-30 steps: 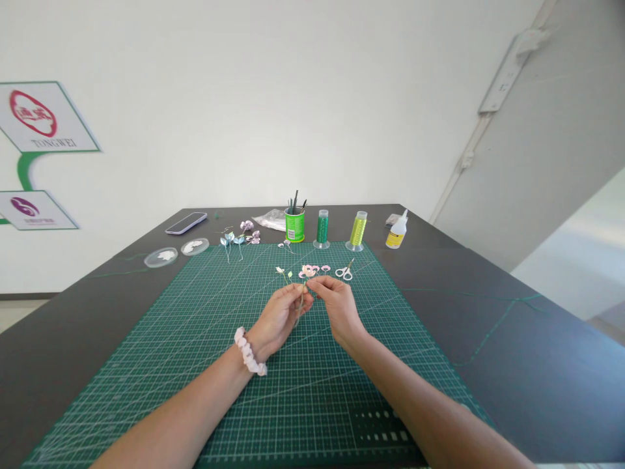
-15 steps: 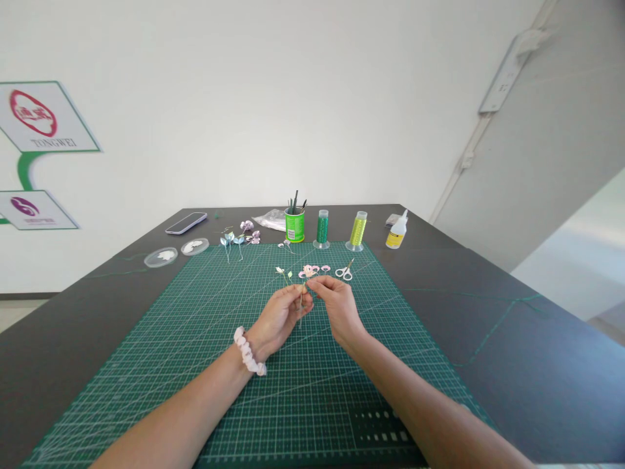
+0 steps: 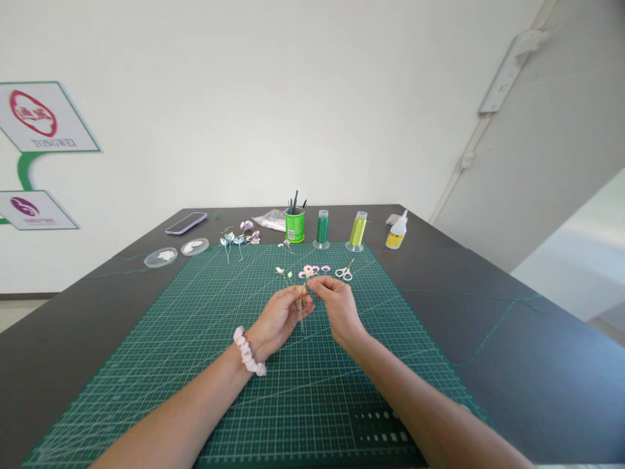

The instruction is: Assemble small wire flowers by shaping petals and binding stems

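My left hand (image 3: 282, 314), with a white scrunchie (image 3: 249, 352) on its wrist, pinches the thin pale stem (image 3: 301, 314) of a small artificial flower. The stem hangs down below the fingers. A pale pink flower head (image 3: 308, 270) shows just above the fingertips; whether it belongs to this stem I cannot tell. My right hand (image 3: 338, 306) is closed in a pinch close against the stem's top, and what lies between its fingertips is too small to make out. Behind the hands lie pink petal loops (image 3: 325, 268), a white bud on a stem (image 3: 280, 270) and white-handled scissors (image 3: 344, 273).
A green cutting mat (image 3: 195, 391) covers the dark table's middle. Farther back stand a green tool can (image 3: 295, 226), a green thread spool (image 3: 322, 229), a yellow-green spool (image 3: 358, 231) and a glue bottle (image 3: 396, 232). Leftward are blue flowers (image 3: 237, 241), shallow dishes (image 3: 161, 258) and a phone (image 3: 186, 223).
The pale stem's lower end has shifted slightly and hangs a little lower. Both hands keep nearly the same place and pinch.
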`<move>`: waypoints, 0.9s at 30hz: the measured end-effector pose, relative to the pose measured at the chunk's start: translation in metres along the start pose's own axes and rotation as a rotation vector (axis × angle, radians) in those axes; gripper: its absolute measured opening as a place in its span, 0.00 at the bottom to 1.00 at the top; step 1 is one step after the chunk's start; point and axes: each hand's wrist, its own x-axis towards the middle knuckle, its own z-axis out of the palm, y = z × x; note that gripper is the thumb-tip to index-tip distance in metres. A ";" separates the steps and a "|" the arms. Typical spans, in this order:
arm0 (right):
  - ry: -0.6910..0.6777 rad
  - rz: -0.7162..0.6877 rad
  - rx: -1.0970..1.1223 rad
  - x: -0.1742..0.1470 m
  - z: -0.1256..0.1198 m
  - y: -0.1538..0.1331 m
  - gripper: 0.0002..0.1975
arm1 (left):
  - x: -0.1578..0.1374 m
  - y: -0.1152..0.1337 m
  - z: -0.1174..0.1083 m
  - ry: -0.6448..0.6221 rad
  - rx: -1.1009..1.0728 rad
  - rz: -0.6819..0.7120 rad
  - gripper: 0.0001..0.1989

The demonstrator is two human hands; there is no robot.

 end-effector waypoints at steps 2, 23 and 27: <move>0.001 0.000 -0.001 0.000 0.000 0.000 0.06 | 0.000 0.000 0.000 -0.003 -0.005 -0.002 0.08; -0.023 0.021 0.024 -0.002 0.000 -0.001 0.06 | -0.002 0.002 0.002 -0.013 -0.077 -0.069 0.06; -0.024 0.038 0.035 -0.002 0.000 -0.001 0.07 | -0.001 0.003 0.003 -0.011 -0.090 -0.086 0.06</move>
